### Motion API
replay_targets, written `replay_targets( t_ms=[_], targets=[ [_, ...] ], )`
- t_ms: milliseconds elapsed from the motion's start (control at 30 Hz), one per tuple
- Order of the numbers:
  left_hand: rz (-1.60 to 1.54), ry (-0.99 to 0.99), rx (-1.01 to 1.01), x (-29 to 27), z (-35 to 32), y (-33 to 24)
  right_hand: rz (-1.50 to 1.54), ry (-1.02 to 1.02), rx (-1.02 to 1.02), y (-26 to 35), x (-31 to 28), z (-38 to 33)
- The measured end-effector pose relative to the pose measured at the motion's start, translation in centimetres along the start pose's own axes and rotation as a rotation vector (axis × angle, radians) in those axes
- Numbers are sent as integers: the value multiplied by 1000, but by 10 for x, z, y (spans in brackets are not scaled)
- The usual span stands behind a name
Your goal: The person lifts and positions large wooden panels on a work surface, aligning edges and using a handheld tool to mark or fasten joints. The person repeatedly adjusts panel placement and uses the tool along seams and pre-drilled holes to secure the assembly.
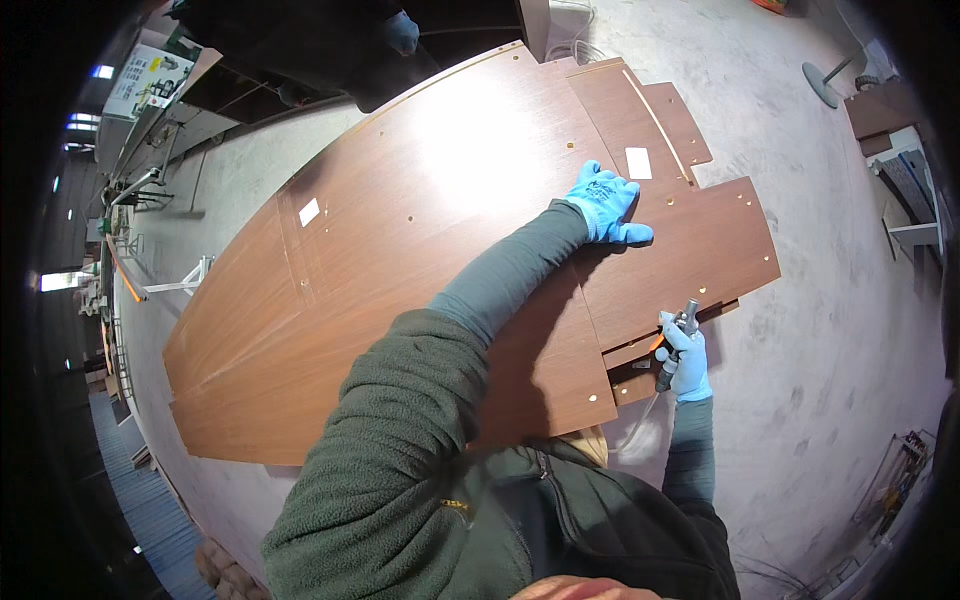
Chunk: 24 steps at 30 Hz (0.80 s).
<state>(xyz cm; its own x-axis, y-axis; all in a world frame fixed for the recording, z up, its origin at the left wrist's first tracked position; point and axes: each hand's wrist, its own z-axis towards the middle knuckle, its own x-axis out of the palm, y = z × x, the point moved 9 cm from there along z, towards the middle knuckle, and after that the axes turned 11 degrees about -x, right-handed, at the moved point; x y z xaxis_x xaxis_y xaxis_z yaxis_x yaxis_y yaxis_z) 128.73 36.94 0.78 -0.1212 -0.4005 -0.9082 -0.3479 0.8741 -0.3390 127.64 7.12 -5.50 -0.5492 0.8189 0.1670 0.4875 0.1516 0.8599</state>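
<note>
My left hand [604, 207], in a blue glove, reaches across a stack of brown wood-look panels [490, 250]. It rests on the top with its fingers apart, near a white label [638, 163], and holds nothing. Small holes or light plugs dot the panels. Beyond the right edge of the stack, my gloved right hand [690, 368] is closed round what looks like an air blow gun [689, 318], black and silver with an orange lever. Its silver end points up and away from me. A thin pale hose [637, 428] runs below that hand.
Across the stack stands another person in dark clothes, a blue-gloved hand [403, 33] showing. At left are a metal frame [180, 283] and a bench with a printed sheet [150, 80]. A round-based stand [820, 86] and shelving [915, 233] are at right on the grey floor [840, 330].
</note>
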Motion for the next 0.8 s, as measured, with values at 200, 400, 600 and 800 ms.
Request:
replay_targets(
  t_ms=[200,400,600,800],
  targets=[
    [-1,48,-1,0,5,0,-45,80,62,1,4,4],
    [31,97,2,7,14,1,-10,98,115,1,8,5],
    [-27,2,-3,5,9,2,-42,4,88,10,19,2],
    [-308,-583,-29,-50,-22,24,-42,-2,152,15,20,-2]
  ],
)
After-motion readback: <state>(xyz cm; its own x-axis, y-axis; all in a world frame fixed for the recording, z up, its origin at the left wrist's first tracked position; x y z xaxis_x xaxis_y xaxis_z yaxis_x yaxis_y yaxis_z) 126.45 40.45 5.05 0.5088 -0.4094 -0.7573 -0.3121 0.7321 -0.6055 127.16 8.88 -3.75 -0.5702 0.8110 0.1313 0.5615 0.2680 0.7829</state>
